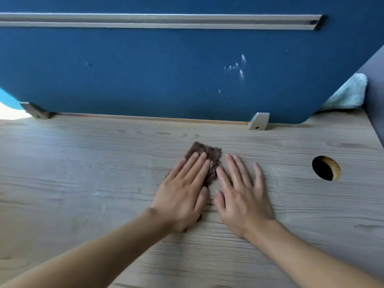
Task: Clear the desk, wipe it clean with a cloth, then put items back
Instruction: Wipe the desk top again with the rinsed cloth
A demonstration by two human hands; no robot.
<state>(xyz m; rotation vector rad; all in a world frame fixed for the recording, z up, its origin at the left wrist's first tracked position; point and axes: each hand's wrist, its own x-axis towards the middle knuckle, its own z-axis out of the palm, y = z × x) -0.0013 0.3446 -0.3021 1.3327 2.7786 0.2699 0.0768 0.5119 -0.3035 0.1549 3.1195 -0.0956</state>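
The left hand (182, 192) presses flat, fingers straight, on the brown cloth (207, 161) mid-desk (83, 163); the right hand (243, 194) lies flat and empty beside it. Since nothing grips the cloth, it could bunch or slip free under a hard wipe.

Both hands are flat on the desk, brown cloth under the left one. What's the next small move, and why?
Probably slide the left hand leftward, pressing the brown cloth along the desk. Its straight fingers pin the cloth flat, a wide stretch of desk lies to that side, and the right hand rests flat beside the cloth, blocking a stroke the other way.
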